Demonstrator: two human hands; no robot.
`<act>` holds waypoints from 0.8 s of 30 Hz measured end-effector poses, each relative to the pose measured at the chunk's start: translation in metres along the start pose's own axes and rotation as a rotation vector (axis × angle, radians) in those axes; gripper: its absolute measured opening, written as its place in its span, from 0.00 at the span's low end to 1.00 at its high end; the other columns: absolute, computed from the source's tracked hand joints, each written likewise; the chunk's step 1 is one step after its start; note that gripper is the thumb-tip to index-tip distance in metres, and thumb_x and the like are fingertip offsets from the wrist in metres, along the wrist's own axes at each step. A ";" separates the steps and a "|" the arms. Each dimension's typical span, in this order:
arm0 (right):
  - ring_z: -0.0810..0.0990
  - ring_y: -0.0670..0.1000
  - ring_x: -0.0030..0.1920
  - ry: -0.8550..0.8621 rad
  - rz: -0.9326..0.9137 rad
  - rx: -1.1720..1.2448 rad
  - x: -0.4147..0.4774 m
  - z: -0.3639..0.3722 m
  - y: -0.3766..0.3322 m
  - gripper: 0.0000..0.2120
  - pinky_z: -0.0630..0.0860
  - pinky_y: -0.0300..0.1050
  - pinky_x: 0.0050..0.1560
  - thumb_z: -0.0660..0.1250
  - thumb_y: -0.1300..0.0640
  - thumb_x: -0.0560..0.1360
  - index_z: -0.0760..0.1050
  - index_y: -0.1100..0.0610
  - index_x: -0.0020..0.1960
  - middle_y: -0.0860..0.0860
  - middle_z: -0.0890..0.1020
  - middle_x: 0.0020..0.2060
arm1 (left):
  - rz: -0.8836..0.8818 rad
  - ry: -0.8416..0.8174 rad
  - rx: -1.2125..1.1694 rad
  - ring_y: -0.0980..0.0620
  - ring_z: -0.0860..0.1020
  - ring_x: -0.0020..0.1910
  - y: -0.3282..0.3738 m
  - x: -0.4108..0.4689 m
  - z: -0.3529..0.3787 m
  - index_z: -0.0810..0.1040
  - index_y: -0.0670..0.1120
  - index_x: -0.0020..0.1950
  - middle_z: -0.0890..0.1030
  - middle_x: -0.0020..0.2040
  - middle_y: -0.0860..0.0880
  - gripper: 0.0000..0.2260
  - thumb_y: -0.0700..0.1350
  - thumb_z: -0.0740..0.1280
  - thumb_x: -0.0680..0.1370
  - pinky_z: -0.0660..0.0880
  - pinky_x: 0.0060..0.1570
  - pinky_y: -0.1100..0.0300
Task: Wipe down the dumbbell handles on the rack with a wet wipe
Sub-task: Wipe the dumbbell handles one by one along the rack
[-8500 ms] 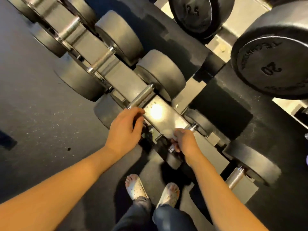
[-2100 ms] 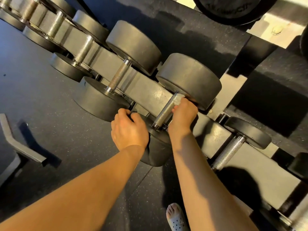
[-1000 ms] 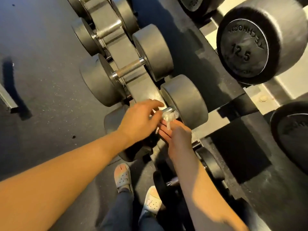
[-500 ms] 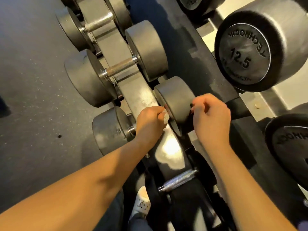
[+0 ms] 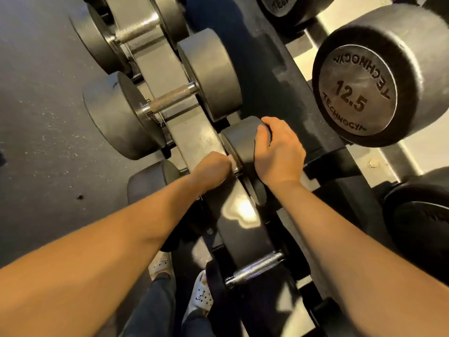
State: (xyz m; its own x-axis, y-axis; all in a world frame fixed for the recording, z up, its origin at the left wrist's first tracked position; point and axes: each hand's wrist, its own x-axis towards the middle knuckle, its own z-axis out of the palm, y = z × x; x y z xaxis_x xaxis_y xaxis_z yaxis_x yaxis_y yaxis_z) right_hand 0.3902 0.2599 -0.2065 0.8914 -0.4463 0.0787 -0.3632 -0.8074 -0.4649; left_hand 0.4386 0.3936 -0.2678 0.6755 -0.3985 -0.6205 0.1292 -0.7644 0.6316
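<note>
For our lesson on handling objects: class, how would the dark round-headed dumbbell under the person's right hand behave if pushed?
Probably heavy: the dark round-headed dumbbell has thick solid-looking heads. Its round heads might roll, perhaps why the right hand grips one; the grey rack cradle likely checks that.

Single head cam: dumbbell rack (image 5: 192, 132) is being viewed steeply downward from above, at close range; floor (image 5: 36, 117) is being caught at left.
</note>
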 end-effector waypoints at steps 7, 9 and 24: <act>0.77 0.50 0.61 -0.065 0.040 -0.039 0.002 -0.002 -0.002 0.17 0.68 0.43 0.53 0.57 0.50 0.84 0.73 0.52 0.70 0.48 0.80 0.60 | 0.256 0.242 0.331 0.46 0.79 0.41 -0.003 -0.035 0.012 0.80 0.45 0.46 0.80 0.41 0.47 0.12 0.48 0.61 0.83 0.73 0.43 0.55; 0.77 0.50 0.59 -0.066 0.027 -0.049 0.002 -0.002 -0.001 0.16 0.72 0.46 0.53 0.57 0.50 0.84 0.73 0.52 0.69 0.48 0.80 0.59 | 0.075 0.067 0.119 0.49 0.79 0.40 0.006 -0.017 -0.001 0.80 0.42 0.47 0.81 0.43 0.46 0.13 0.45 0.59 0.84 0.73 0.42 0.58; 0.76 0.48 0.50 -0.032 -0.011 -0.044 0.001 0.003 0.006 0.14 0.70 0.46 0.46 0.57 0.50 0.84 0.74 0.53 0.64 0.48 0.78 0.50 | 0.295 -0.013 0.147 0.58 0.76 0.33 -0.016 -0.011 -0.017 0.82 0.51 0.33 0.79 0.31 0.56 0.14 0.42 0.69 0.79 0.77 0.39 0.59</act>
State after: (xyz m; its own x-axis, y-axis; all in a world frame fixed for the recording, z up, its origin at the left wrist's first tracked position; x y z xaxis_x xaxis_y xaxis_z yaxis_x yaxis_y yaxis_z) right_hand 0.3897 0.2559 -0.2122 0.9034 -0.4253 0.0550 -0.3644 -0.8288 -0.4246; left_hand 0.4417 0.4186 -0.2632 0.6583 -0.6198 -0.4272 -0.1777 -0.6794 0.7119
